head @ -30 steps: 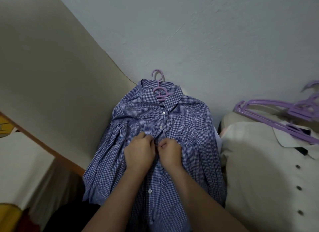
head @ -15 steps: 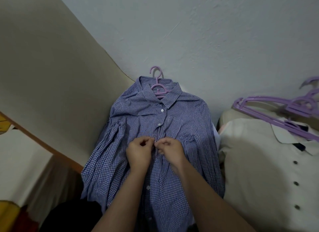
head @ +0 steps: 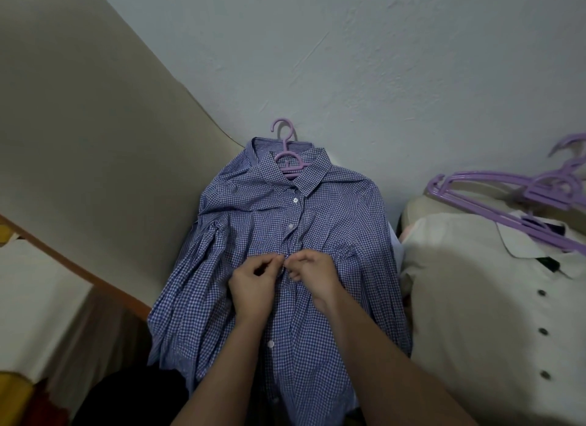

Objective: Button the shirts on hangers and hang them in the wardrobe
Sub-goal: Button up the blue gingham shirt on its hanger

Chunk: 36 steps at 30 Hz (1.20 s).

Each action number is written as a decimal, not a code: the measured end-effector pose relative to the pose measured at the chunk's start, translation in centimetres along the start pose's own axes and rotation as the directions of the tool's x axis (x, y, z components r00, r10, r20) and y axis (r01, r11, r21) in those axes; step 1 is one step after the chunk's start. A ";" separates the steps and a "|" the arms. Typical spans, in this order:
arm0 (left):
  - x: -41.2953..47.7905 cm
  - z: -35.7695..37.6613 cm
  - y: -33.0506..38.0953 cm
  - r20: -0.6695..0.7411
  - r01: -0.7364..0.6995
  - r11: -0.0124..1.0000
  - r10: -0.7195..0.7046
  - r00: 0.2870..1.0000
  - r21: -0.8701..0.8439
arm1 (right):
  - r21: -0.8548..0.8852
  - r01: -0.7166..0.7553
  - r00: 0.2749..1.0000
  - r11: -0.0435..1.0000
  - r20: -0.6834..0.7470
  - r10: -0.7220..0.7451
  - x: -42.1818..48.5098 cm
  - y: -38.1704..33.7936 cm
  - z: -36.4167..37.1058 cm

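Blue gingham shirt [head: 333, 222] flat in front of me on its purple hanger [head: 287, 154], hook poking out above the collar and touching the foot of the grey wall [head: 380, 76]. Top two white buttons [head: 295, 200] are done up, and there's another white one [head: 271, 344] lower down the front, just beside my left forearm.

Both hands are on the placket, mid-chest, knuckles nearly touching. My left hand [head: 253, 286] has its fingers curled in, thumb and forefinger pinching one edge of the front. My right hand [head: 314, 276] is curled the same way and pinches the other edge. The button between them is hidden under my fingertips.

The left sleeve lies bunched against a beige padded panel [head: 95, 140]. On the right, just beside the gingham, lies a cream shirt [head: 475, 314] with dark buttons. A dark tab sits at its collar, too small to read. Spare purple hangers [head: 507, 200] lie across its top.
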<state>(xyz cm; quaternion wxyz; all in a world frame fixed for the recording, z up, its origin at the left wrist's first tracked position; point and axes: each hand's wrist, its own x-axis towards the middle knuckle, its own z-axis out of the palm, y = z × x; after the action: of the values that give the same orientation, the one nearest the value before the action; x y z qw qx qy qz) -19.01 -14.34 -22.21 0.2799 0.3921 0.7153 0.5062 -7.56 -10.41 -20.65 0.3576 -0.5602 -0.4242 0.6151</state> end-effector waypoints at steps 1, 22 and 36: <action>0.0 0.0 -0.1 -0.014 0.005 1.000 -0.005 1.000 0.005 | 0.006 0.005 1.000 1.000 0.004 -0.005 0.0 0.0 0.0; -1.1 0.3 0.2 -0.075 -0.145 0.984 0.153 0.985 0.102 | 0.079 0.021 1.000 0.997 0.010 -0.022 0.0 0.4 -0.3; 1.6 -1.4 1.7 0.254 0.314 0.914 -0.249 0.935 -0.259 | 0.141 -0.029 0.999 0.990 0.022 0.026 -0.1 0.2 -0.6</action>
<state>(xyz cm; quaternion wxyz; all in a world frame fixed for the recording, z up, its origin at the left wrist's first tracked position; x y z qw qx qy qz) -20.50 -13.44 -20.16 0.4815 0.2908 0.6461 0.5159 -6.90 -10.54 -20.77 0.3836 -0.5332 -0.3751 0.6541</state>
